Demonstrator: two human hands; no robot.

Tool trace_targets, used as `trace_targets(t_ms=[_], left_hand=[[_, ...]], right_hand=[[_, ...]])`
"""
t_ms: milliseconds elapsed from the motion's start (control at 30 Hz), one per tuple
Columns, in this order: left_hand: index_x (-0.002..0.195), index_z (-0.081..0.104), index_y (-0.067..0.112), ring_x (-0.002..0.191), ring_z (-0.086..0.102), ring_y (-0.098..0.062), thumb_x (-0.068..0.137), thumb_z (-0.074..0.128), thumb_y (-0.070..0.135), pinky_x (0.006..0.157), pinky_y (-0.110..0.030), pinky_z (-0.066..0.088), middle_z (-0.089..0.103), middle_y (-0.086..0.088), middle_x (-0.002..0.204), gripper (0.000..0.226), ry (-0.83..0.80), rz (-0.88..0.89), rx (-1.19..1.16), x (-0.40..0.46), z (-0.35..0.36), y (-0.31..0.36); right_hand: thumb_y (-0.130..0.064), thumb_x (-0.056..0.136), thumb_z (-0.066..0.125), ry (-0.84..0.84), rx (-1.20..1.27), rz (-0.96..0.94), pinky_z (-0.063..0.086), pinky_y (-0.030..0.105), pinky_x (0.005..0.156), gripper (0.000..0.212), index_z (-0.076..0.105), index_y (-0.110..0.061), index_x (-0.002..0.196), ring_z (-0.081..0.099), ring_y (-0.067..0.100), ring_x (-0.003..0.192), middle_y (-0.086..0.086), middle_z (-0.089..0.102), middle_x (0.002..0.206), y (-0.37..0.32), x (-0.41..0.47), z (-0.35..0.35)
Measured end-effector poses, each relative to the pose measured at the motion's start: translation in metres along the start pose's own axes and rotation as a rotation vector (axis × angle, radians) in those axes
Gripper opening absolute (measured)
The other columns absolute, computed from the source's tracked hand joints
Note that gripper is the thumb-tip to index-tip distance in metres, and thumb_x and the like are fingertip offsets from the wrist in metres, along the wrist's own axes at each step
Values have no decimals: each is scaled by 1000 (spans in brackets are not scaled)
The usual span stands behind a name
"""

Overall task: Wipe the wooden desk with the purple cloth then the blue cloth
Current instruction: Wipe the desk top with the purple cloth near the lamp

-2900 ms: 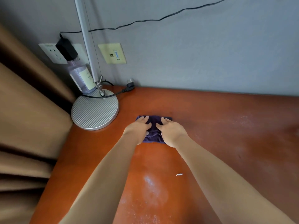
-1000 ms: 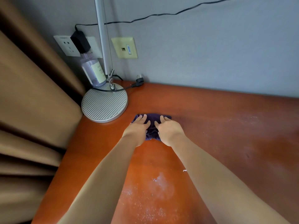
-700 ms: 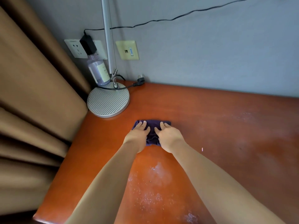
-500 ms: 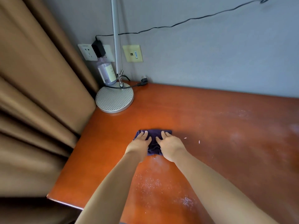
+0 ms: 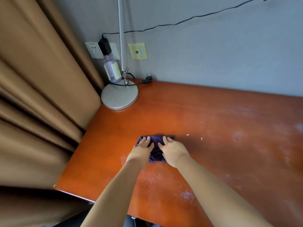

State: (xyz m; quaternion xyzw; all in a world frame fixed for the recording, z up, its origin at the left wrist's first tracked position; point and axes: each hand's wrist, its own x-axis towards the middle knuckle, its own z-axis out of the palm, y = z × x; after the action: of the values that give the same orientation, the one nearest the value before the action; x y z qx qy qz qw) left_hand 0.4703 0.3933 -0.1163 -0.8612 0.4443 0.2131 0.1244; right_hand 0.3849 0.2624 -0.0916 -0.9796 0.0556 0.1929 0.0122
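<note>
The purple cloth [image 5: 155, 151] lies bunched on the reddish wooden desk [image 5: 213, 128], left of its middle. My left hand [image 5: 141, 150] presses on the cloth's left part with straight fingers. My right hand [image 5: 173, 150] presses flat on its right part, close beside the left. White dust and streaks cover the desk to the right and near the front. No blue cloth is in view.
A silver round lamp base [image 5: 119, 97] with its pole stands in the far left corner, a clear bottle [image 5: 112, 72] and a black cable behind it. Brown curtains [image 5: 41, 104] hang along the desk's left edge. Two small white crumbs [image 5: 187, 134] lie right of the cloth.
Both hands have pulled the purple cloth toward the desk's front edge, away from the lamp base. The view has drawn back, so the near desk edge now shows.
</note>
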Motion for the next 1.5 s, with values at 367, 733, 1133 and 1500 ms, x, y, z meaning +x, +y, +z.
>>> trace_targets(t_ms=[367, 733, 1133, 1500], left_hand=[[153, 11, 19, 148, -7, -20, 100, 41, 12, 118, -38, 18, -9, -6, 160, 61, 59, 24, -41, 62, -36, -45], [153, 11, 13, 147, -10, -25, 100, 43, 20, 119, -37, 18, -7, -8, 160, 62, 34, 1, 90, 54, -23, -39], [153, 6, 16, 148, -7, -22, 102, 39, 18, 118, -32, 18, -9, -7, 160, 61, 51, -31, -42, -40, 14, 5], [153, 6, 17, 147, -11, -21, 99, 43, 12, 117, -35, 24, -9, -5, 160, 66, 51, 7, -44, -62, 40, 1]], right_hand=[[-19, 101, 41, 27, 2, 44, 42, 38, 98, 54, 21, -16, 151, 27, 29, 140, 20, 13, 157, 18, 68, -25], [-20, 100, 42, 14, 46, 61, 40, 37, 101, 58, 16, -17, 152, 19, 27, 144, 18, 9, 158, 11, 54, -24], [-21, 101, 40, -58, -28, 9, 39, 39, 102, 54, 21, -14, 151, 28, 33, 138, 23, 15, 155, -32, -26, 0], [-13, 98, 47, -134, -102, -18, 39, 41, 103, 61, 16, -3, 150, 22, 41, 141, 32, 11, 153, -57, -45, 2]])
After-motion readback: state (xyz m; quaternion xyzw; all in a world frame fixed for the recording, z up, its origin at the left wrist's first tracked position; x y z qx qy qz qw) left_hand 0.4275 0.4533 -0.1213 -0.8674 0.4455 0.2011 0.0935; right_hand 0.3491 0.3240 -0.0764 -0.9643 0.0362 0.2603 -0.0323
